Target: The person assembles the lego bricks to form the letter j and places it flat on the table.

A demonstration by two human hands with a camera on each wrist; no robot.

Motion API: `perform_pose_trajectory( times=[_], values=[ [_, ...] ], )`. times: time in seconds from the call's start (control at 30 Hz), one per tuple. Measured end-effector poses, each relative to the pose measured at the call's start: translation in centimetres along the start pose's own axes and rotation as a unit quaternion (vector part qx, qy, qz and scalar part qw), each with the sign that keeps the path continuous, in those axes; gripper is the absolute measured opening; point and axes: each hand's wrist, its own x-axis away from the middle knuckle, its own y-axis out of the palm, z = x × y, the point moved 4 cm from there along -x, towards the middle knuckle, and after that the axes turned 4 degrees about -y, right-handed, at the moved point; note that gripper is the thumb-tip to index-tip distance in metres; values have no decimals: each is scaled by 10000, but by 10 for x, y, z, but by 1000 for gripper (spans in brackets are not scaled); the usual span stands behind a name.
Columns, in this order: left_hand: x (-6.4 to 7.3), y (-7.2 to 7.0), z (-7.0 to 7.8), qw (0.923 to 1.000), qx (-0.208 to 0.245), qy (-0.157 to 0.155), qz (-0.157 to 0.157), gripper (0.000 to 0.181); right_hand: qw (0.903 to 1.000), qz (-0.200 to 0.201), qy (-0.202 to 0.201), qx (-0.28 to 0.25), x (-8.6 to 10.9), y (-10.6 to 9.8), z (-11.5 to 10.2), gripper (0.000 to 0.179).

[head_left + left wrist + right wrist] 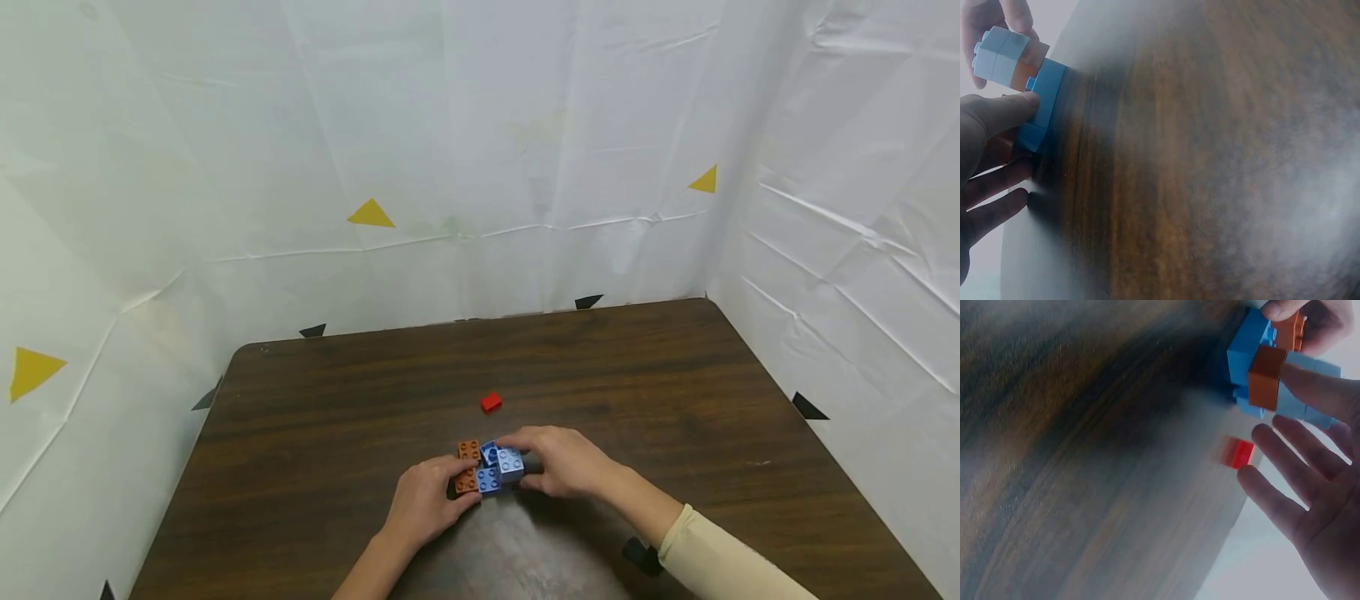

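My left hand (pixel 426 500) pinches the near left of a low brick group. Orange bricks (pixel 467 482) form its left side, with a blue brick (pixel 488 480) beside them. My right hand (pixel 567 461) grips a small stack at the group's right with thumb and fingers. That stack has light blue bricks (pixel 1294 394) on top and an orange brick (pixel 1266 376) beneath, against the larger blue brick's studs. Whether it is pressed fully on cannot be told. In the left wrist view, the left thumb lies on the blue brick (pixel 1052 87), other fingers spread near the tabletop.
A single red brick (pixel 491 403) lies on the dark wooden table (pixel 337 400) beyond the group. White sheeting (pixel 487 150) with yellow and black triangles stands behind and at both sides. A dark object (pixel 642 556) sits at the right wrist, by the sleeve.
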Motion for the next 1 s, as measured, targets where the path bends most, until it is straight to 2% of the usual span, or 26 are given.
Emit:
perform_pose_trajectory(
  times=[0.17, 0.47, 0.73, 1.0],
  values=[
    [0, 1, 0, 10000, -8, -51, -39, 47, 9999, -57, 63, 94, -2, 5, 11, 58],
    [0, 1, 1, 10000, -62, -19, -11, 48, 9995, -22, -286, -142, -7, 24, 23, 63],
    [1, 1, 0, 10000, -28, -50, -1, 48, 9986, -20, -346, -391, -13, 35, 31, 57],
    [0, 1, 0, 10000, -1, -28, 30, 48, 9993, 320, -170, -75, -12, 34, 33, 46]
  ],
)
